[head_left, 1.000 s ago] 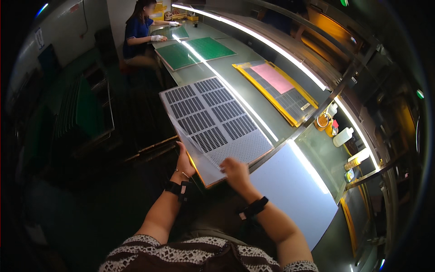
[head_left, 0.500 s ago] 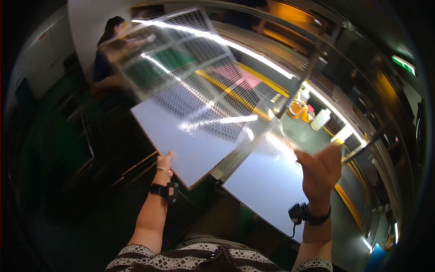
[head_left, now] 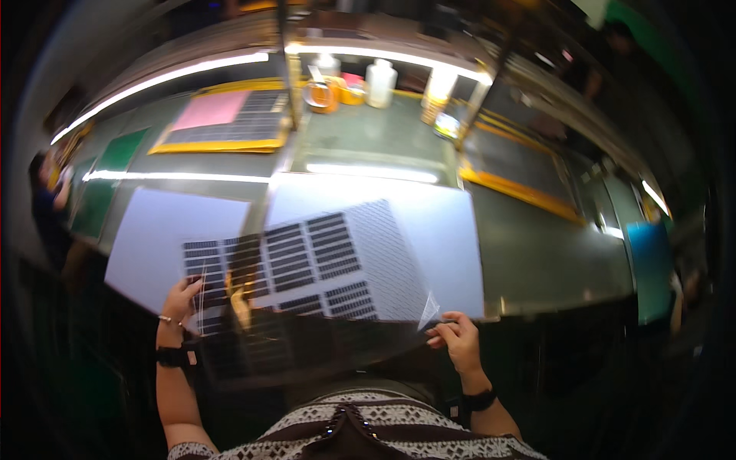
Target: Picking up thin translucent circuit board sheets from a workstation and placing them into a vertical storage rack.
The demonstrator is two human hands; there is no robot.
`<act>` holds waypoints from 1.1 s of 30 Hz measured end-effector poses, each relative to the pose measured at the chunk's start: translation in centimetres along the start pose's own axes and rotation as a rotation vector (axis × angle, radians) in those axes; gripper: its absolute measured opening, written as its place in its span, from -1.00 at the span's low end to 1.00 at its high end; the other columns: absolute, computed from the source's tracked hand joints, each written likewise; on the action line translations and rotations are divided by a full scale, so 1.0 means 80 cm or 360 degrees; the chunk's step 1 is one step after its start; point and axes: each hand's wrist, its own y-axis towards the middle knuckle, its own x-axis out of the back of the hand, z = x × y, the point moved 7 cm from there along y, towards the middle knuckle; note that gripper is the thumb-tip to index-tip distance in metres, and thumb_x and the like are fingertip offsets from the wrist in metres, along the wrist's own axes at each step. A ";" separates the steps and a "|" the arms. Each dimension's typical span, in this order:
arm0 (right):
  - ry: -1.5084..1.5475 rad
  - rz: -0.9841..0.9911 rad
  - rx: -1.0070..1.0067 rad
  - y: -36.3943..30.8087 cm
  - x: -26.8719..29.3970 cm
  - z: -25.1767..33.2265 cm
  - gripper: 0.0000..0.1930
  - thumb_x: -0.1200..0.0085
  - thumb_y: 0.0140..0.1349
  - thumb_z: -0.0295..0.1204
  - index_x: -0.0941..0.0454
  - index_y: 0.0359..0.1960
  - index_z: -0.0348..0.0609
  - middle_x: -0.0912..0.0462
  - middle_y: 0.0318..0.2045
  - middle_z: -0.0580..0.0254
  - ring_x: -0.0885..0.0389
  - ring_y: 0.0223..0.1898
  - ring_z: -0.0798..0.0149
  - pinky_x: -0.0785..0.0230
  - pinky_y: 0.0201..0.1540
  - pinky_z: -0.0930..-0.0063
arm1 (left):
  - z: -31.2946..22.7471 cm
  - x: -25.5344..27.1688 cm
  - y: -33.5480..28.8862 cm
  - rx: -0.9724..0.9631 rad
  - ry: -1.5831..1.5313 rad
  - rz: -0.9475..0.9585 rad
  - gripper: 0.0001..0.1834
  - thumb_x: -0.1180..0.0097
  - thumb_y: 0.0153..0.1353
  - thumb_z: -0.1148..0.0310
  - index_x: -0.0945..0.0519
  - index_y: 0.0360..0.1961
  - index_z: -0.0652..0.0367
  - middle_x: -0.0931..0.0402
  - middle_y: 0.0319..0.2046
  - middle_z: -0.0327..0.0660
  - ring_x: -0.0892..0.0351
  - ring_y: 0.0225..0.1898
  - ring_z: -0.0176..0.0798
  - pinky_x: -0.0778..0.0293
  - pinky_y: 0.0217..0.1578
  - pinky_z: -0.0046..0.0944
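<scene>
The left hand (head_left: 181,300) and the right hand (head_left: 458,340) both pinched a clear printed film (head_left: 322,268) by its edges, above the white sheets (head_left: 452,230).

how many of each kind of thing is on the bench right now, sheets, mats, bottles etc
clear printed sheet, held by left hand and right hand: 1
white panels: 2
yellow-edged trays: 2
green mats: 2
white bottle: 1
orange-lidded jar: 1
blue sheet: 1
Total: 10
</scene>
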 end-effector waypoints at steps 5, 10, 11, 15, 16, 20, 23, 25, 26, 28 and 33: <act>0.0074 -0.0202 -0.0024 -0.014 0.062 -0.042 -0.94 0.02 0.14 -0.58 -0.46 -0.39 -0.34 -0.55 -0.54 0.19 -0.57 -0.52 0.40 -0.45 -0.48 0.61 | -0.074 -0.075 0.035 -0.0428 0.0405 -0.0163 -0.83 0.01 0.19 0.44 -0.50 -0.23 0.31 -0.53 -0.41 -0.19 -0.55 -0.44 -0.36 -0.54 -0.44 -0.39; -0.0133 -0.0607 0.0208 -0.001 0.128 -0.002 -0.96 0.01 0.11 -0.61 -0.42 -0.45 -0.34 -0.54 -0.54 0.19 -0.56 -0.55 0.43 -0.44 -0.48 0.62 | -0.134 -0.187 0.065 -0.0648 0.0497 0.0042 -0.82 0.06 0.22 0.43 -0.50 -0.20 0.26 -0.55 -0.38 -0.21 -0.55 -0.40 -0.38 -0.53 -0.41 -0.41; -0.0294 -0.0700 0.0112 0.002 0.139 -0.007 -0.92 -0.05 0.07 -0.59 -0.41 -0.51 -0.30 -0.51 -0.53 0.23 -0.51 -0.56 0.44 -0.39 -0.48 0.61 | -0.140 -0.197 0.073 -0.0687 0.0456 0.0056 -0.84 0.05 0.22 0.45 -0.52 -0.22 0.25 -0.55 -0.39 -0.21 -0.55 -0.41 -0.40 -0.54 -0.42 -0.41; -0.0828 -0.0863 0.0443 0.007 0.148 -0.004 -0.88 -0.15 -0.02 -0.54 -0.43 -0.55 -0.26 -0.40 -0.53 0.22 -0.41 -0.52 0.32 -0.30 -0.42 0.48 | -0.145 -0.215 0.095 -0.0696 0.0470 0.0126 -0.82 0.06 0.22 0.43 -0.51 -0.19 0.24 -0.56 -0.36 -0.20 -0.56 -0.40 -0.38 -0.56 -0.41 -0.39; -0.0836 -0.0867 0.0425 0.008 0.150 0.001 -0.88 -0.15 -0.02 -0.54 -0.43 -0.55 -0.26 -0.40 -0.53 0.22 -0.41 -0.52 0.32 -0.30 -0.42 0.48 | -0.150 -0.219 0.098 -0.0678 0.0472 0.0134 -0.82 0.06 0.22 0.43 -0.51 -0.19 0.24 -0.56 -0.36 -0.20 -0.56 -0.40 -0.38 -0.56 -0.41 -0.39; -0.0894 -0.0858 0.0395 0.012 0.151 0.007 -0.88 -0.15 -0.02 -0.54 -0.43 -0.56 -0.25 -0.40 -0.53 0.23 -0.40 -0.54 0.32 -0.29 -0.43 0.48 | -0.153 -0.216 0.109 -0.0641 0.0472 0.0136 -0.81 0.06 0.23 0.40 -0.51 -0.19 0.23 -0.56 -0.37 -0.20 -0.57 -0.41 -0.37 -0.57 -0.41 -0.37; -0.0907 -0.0846 0.0421 0.014 0.154 -0.001 -0.87 -0.15 -0.02 -0.53 -0.43 -0.56 -0.25 -0.38 -0.53 0.23 -0.38 -0.55 0.32 -0.28 -0.44 0.47 | -0.146 -0.218 0.115 -0.0594 0.0466 0.0142 -0.81 0.06 0.23 0.39 -0.51 -0.19 0.23 -0.56 -0.37 -0.21 -0.57 -0.41 -0.38 -0.57 -0.41 -0.38; -0.0927 -0.0836 0.0430 0.014 0.156 0.001 -0.87 -0.15 -0.02 -0.53 -0.43 -0.57 -0.25 -0.38 -0.54 0.23 -0.37 -0.56 0.32 -0.27 -0.45 0.47 | -0.147 -0.226 0.117 -0.0580 0.0472 0.0150 -0.81 0.06 0.23 0.39 -0.51 -0.19 0.23 -0.56 -0.37 -0.21 -0.57 -0.41 -0.38 -0.57 -0.41 -0.38; -0.0921 -0.0833 0.0432 0.013 0.157 0.004 -0.87 -0.15 -0.02 -0.54 -0.42 -0.57 -0.25 -0.38 -0.54 0.23 -0.37 -0.55 0.31 -0.27 -0.45 0.46 | -0.147 -0.231 0.119 -0.0569 0.0476 0.0158 -0.81 0.06 0.23 0.39 -0.51 -0.19 0.23 -0.56 -0.37 -0.21 -0.57 -0.41 -0.39 -0.56 -0.41 -0.38; -0.0925 -0.0810 0.0454 0.015 0.151 0.009 -0.87 -0.15 -0.02 -0.54 -0.42 -0.57 -0.24 -0.37 -0.54 0.22 -0.37 -0.54 0.30 -0.26 -0.44 0.45 | -0.143 -0.223 0.127 -0.0578 0.0463 0.0165 -0.81 0.06 0.23 0.39 -0.51 -0.19 0.23 -0.56 -0.38 -0.21 -0.57 -0.41 -0.39 -0.56 -0.41 -0.39; -0.0991 -0.0821 0.0533 0.014 0.147 0.017 -0.86 -0.15 -0.05 -0.55 -0.40 -0.55 -0.24 -0.37 -0.54 0.18 -0.36 -0.51 0.23 -0.25 -0.40 0.40 | -0.139 -0.225 0.138 -0.0532 0.0430 0.0175 -0.80 0.06 0.24 0.37 -0.51 -0.20 0.23 -0.57 -0.38 -0.19 -0.56 -0.44 -0.37 -0.53 -0.41 -0.40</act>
